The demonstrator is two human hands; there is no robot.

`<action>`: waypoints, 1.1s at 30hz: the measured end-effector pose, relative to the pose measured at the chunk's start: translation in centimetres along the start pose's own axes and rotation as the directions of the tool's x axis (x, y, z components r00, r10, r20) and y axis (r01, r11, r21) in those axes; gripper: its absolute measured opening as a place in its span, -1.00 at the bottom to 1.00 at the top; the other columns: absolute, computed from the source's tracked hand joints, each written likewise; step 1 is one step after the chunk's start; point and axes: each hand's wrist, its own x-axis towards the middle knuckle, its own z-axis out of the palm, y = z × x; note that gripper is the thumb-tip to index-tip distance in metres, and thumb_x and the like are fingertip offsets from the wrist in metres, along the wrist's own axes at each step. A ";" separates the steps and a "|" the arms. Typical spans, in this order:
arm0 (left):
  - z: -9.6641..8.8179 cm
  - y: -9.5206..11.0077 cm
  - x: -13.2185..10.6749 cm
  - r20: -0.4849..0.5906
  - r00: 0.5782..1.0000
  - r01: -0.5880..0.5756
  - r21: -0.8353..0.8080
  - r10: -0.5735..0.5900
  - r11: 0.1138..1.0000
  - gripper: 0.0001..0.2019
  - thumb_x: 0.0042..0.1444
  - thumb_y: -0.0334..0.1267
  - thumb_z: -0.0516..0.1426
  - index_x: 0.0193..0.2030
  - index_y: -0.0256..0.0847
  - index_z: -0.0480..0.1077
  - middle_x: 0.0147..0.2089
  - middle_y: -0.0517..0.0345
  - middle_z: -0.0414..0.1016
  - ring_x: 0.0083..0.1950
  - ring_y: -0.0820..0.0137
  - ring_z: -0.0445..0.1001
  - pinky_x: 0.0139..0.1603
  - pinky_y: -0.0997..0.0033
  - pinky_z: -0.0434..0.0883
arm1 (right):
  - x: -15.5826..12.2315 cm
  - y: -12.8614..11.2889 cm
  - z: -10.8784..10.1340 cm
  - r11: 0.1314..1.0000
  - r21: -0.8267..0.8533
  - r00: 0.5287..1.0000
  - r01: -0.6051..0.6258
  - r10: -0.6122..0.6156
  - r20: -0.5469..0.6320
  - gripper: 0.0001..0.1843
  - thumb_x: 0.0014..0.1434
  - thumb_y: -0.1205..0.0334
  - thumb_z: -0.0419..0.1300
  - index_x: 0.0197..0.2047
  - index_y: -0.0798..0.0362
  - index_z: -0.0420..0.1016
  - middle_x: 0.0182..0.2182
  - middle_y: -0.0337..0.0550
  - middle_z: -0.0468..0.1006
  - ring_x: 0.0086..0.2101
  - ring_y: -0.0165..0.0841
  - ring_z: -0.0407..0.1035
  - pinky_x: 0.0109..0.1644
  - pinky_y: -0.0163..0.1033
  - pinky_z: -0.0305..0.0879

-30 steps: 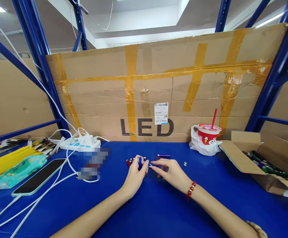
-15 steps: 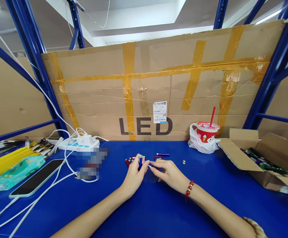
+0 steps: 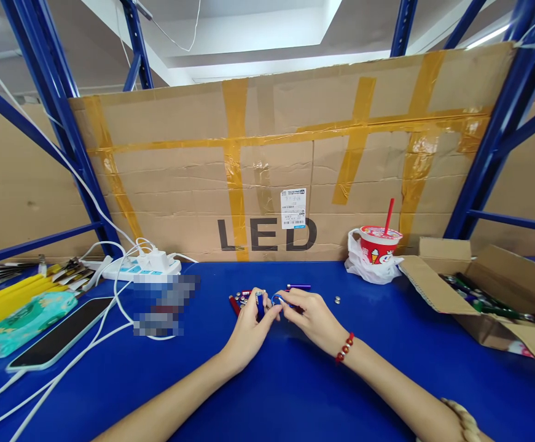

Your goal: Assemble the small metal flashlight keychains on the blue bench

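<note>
Blue desk (image 3: 267, 399) stretches toward six o'clock between the forearms in the head view; cardboard (image 3: 184, 196) walls its far edge at twelve. Mid-desk, the left hand (image 3: 243, 337) clamps a blue tube (image 3: 260, 305); the right hand (image 3: 314, 316) pinches a small blue piece (image 3: 276, 299) beside it. Cup (image 3: 378, 252) at two, open carton (image 3: 433, 285) at three, phone (image 3: 62, 334) at nine.

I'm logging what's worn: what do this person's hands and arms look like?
No sleeves or gloves show. The right hand has a red beaded bracelet at its wrist; farther up is a beige, twisted band. The left hand is bare.
</note>
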 end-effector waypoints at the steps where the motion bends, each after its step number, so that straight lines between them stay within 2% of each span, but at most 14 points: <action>1: 0.0 0.0 0.0 0.011 1.000 -0.010 0.003 0.010 1.000 -0.73 0.11 -0.13 0.04 -0.36 -0.22 0.00 -0.43 0.26 0.22 -0.52 0.58 0.13 -0.49 0.55 0.12 | 0.0 0.2 0.0 1.000 0.003 1.000 -0.003 0.003 -0.009 -0.66 0.24 0.20 -0.12 -0.42 0.12 0.38 -0.46 -0.18 0.36 -0.42 -0.47 0.22 -0.30 -0.36 0.12; 6: 0.0 0.1 0.0 0.017 0.999 -0.039 -0.015 0.039 0.999 -0.75 0.12 -0.17 0.03 -0.38 -0.22 -0.01 -0.52 0.34 0.06 -0.57 0.60 0.09 -0.52 0.55 0.11 | 0.1 0.5 0.3 0.992 0.117 0.998 -0.051 0.053 -0.016 -0.62 0.24 0.10 -0.12 -0.37 0.12 0.42 -0.41 -0.13 0.37 -0.42 -0.46 0.23 -0.35 -0.38 0.21; 13: -0.2 0.3 0.2 0.015 1.000 0.022 -0.030 -0.022 0.999 -0.71 0.03 -0.18 0.10 -0.40 -0.24 0.00 -0.48 0.27 0.24 -0.57 0.62 0.11 -0.54 0.56 0.06 | 0.0 0.0 0.6 0.930 0.345 0.992 -0.124 0.117 0.041 -0.60 0.21 0.04 -0.09 -0.08 0.06 0.42 -0.33 -0.12 0.32 -0.39 -0.47 0.28 -0.40 -0.40 0.33; 18: -0.2 0.9 0.2 0.036 0.995 0.092 -0.062 -0.090 0.994 -0.66 -0.02 -0.17 0.14 -0.39 -0.24 -0.01 -0.49 0.29 0.27 -0.59 0.62 0.14 -0.56 0.58 0.05 | 0.1 0.0 0.7 0.927 0.358 0.994 -0.108 0.091 0.063 -0.58 0.22 0.02 -0.10 -0.13 0.09 0.45 -0.39 -0.13 0.31 -0.40 -0.48 0.26 -0.38 -0.41 0.32; 21: 0.0 1.0 0.1 0.057 0.989 0.134 -0.020 -0.133 0.991 -0.69 -0.02 -0.18 0.14 -0.36 -0.25 0.03 -0.48 0.27 0.30 -0.57 0.59 0.19 -0.54 0.56 0.09 | 0.2 0.1 0.8 0.930 0.359 0.996 -0.082 0.069 0.049 -0.57 0.22 0.02 -0.10 -0.17 0.11 0.46 -0.41 -0.14 0.30 -0.43 -0.50 0.25 -0.37 -0.41 0.31; 24: 0.1 0.6 0.0 0.081 0.990 0.104 0.097 -0.112 0.990 -0.73 -0.01 -0.22 0.13 -0.33 -0.26 0.08 -0.44 0.23 0.34 -0.46 0.52 0.30 -0.41 0.52 0.21 | 0.4 0.4 0.0 0.958 0.276 0.996 -0.077 0.083 -0.010 -0.59 0.21 0.03 -0.08 -0.14 0.11 0.45 -0.38 -0.13 0.34 -0.40 -0.49 0.27 -0.37 -0.43 0.30; 27: 0.1 0.1 -0.1 0.139 0.986 0.047 0.276 -0.088 0.960 -0.70 -0.05 -0.24 0.17 -0.35 -0.24 0.07 -0.38 0.23 0.37 -0.40 0.50 0.32 -0.32 0.49 0.24 | 0.6 1.2 -1.8 0.977 0.107 0.980 -0.184 0.191 -0.052 -0.57 0.19 0.03 -0.05 -0.02 0.12 0.39 -0.31 -0.12 0.38 -0.49 -0.52 0.28 -0.41 -0.42 0.27; 28: 0.0 0.0 -0.1 0.162 0.983 0.031 0.332 -0.090 0.943 -0.70 -0.06 -0.23 0.18 -0.36 -0.24 0.07 -0.37 0.24 0.38 -0.40 0.49 0.32 -0.31 0.49 0.24 | 0.6 1.7 -2.5 0.973 0.013 0.973 -0.229 0.229 -0.030 -0.57 0.20 0.05 -0.06 -0.01 0.12 0.39 -0.31 -0.11 0.40 -0.50 -0.52 0.29 -0.38 -0.41 0.26; 30: -0.3 0.0 0.0 0.197 0.976 -0.007 0.435 -0.088 0.900 -0.72 -0.02 -0.22 0.16 -0.35 -0.23 0.08 -0.33 0.24 0.40 -0.36 0.47 0.34 -0.29 0.48 0.24 | 0.4 2.7 -3.9 0.911 -0.246 0.931 -0.331 0.358 0.075 -0.58 0.24 0.08 -0.12 -0.03 0.08 0.41 -0.36 -0.14 0.44 -0.50 -0.51 0.30 -0.32 -0.39 0.23; 31: -0.4 0.1 0.0 0.205 0.975 -0.030 0.489 -0.082 0.872 -0.74 0.00 -0.22 0.15 -0.33 -0.22 0.09 -0.31 0.24 0.40 -0.33 0.45 0.35 -0.27 0.48 0.23 | 0.3 3.3 -4.5 0.890 -0.298 0.910 -0.347 0.395 0.122 -0.60 0.23 0.08 -0.10 -0.10 0.08 0.46 -0.47 -0.16 0.44 -0.51 -0.47 0.30 -0.37 -0.38 0.20; 33: -0.7 0.4 0.1 0.218 0.973 -0.066 0.584 -0.078 0.809 -0.78 0.03 -0.23 0.12 -0.31 -0.21 0.11 -0.29 0.25 0.41 -0.26 0.42 0.37 -0.25 0.47 0.22 | 0.0 4.3 -5.3 0.849 -0.371 0.878 -0.377 0.455 0.149 -0.66 0.18 0.10 -0.02 -0.21 0.07 0.52 -0.50 -0.14 0.45 -0.50 -0.44 0.30 -0.40 -0.36 0.14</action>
